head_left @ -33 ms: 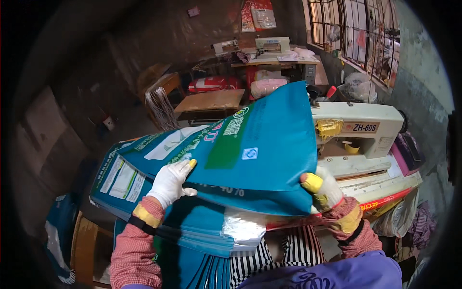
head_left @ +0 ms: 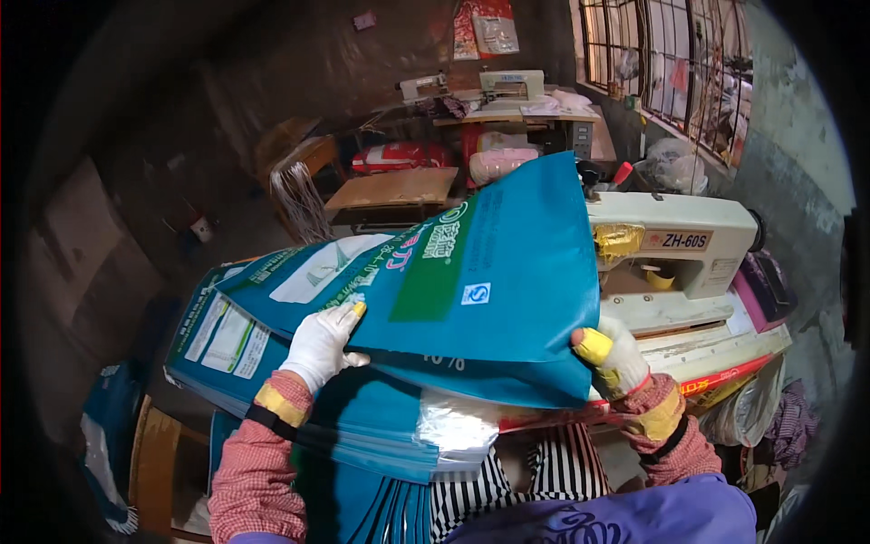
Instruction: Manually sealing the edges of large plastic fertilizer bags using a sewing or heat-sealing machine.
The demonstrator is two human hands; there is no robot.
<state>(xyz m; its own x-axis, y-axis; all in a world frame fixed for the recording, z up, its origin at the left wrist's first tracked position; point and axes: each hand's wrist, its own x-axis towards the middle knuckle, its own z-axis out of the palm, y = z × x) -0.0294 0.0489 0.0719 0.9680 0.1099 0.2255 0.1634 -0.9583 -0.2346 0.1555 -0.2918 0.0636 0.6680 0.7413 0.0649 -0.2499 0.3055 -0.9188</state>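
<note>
A large blue-green printed woven sack [head_left: 526, 236] is held up at a slant, its right end raised in front of the sewing machine. My left hand [head_left: 322, 344], in a white glove with yellow at a fingertip, is closed on the sack's near edge. At the right corner, my right hand [head_left: 616, 359] pinches the sack, its thumb wrapped in yellow tape; the fingers behind are partly hidden. Under the held sack lies a stack of similar sacks [head_left: 372, 449], with a clear plastic liner [head_left: 458, 426] showing at its right end.
Right of the sack stands a cream sewing machine [head_left: 698, 218] on its table, a purple-black box [head_left: 766, 290] beside it. Further back are a wooden board [head_left: 394, 188], hanging white strands [head_left: 304, 199] and another sewing machine [head_left: 512, 86]. A wooden frame [head_left: 156, 471] stands at lower left.
The held sack's surface has shifted and bulged slightly near its right end. My right hand has moved a little to the right with its corner; both hands keep their grip.
</note>
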